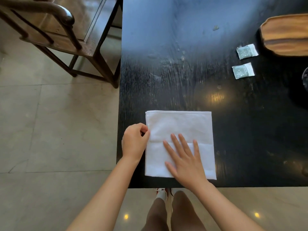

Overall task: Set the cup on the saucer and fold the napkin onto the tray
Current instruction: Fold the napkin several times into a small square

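A white napkin [181, 124] lies flat as a square on the black table [183, 72], near its front left corner, with a crease line across its middle. My left hand [134, 142] pinches the napkin's left edge at that crease. My right hand [185, 158] rests flat on the napkin's lower half, fingers spread. A wooden tray [286, 35] sits at the table's far right, cut off by the frame. No cup or saucer is clearly visible.
Two small pale green sachets [247, 51] [243, 70] lie left of the tray. A glass rim [305, 79] shows at the right edge. A wooden chair [55, 39] stands left of the table on a tiled floor. The table's front edge runs just below the napkin.
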Tool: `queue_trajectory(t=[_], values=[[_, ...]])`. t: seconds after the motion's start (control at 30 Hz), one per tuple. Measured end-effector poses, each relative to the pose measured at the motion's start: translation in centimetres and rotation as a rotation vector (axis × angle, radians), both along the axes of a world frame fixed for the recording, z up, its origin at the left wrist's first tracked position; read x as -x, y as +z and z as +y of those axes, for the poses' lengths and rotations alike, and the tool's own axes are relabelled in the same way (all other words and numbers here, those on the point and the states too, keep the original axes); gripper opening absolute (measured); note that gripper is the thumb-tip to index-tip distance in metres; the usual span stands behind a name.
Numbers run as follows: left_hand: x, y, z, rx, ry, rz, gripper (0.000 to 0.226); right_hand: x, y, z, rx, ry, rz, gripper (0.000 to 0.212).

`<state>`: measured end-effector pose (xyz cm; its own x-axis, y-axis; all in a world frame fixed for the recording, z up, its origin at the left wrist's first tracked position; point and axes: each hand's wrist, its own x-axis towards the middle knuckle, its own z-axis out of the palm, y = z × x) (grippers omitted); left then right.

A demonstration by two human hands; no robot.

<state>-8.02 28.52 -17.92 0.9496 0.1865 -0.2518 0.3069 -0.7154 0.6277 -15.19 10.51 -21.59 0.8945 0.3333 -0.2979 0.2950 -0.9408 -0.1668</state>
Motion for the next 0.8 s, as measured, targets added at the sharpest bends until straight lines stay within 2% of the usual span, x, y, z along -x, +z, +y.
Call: queue_trajectory(t=[0.07,0.17,0.23,0.3,0.4,0.57,0.67,0.73,0.8], values=[[0.2,-0.1,-1.7,-0.082,-0.099,-0.060,0.008,0.7,-0.2,-2.2,0.022,-0.006,-0.023,0.068],[0.2,-0.6,-3.4,-0.226,-0.346,-0.185,0.044,1.4,0.1,-3.9,0.016,-0.019,-0.029,0.067],[0.3,-1.3,-3.6,-0.334,-0.553,-0.137,0.059,1.3,0.5,-3.7,-0.027,-0.060,-0.044,0.063],[0.3,-2.4,-3.0,-0.396,-0.640,-0.050,0.059,0.1,1.2,-2.8,-0.130,-0.169,-0.089,0.057],[0.5,-3.4,-2.6,-0.451,-0.658,-0.029,0.057,-3.5,1.8,-0.6,-0.208,-0.255,-0.168,0.056],[0.6,-3.8,-2.7,-0.473,-0.650,-0.069,0.058,-7.7,0.4,1.4,-0.123,-0.224,-0.066,0.057],[0.7,-3.9,-2.5,-0.480,-0.656,-0.053,0.059,-7.4,-0.1,-0.8,-0.091,-0.208,-0.071,0.060],[0.6,-3.9,-2.5,-0.483,-0.658,-0.033,0.060,-6.9,-0.2,-4.0,-0.068,-0.262,-0.085,0.062],[0.5,-3.8,-2.5,-0.480,-0.654,-0.026,0.060,-6.3,0.1,-7.9,0.043,-0.353,-0.129,0.062]])
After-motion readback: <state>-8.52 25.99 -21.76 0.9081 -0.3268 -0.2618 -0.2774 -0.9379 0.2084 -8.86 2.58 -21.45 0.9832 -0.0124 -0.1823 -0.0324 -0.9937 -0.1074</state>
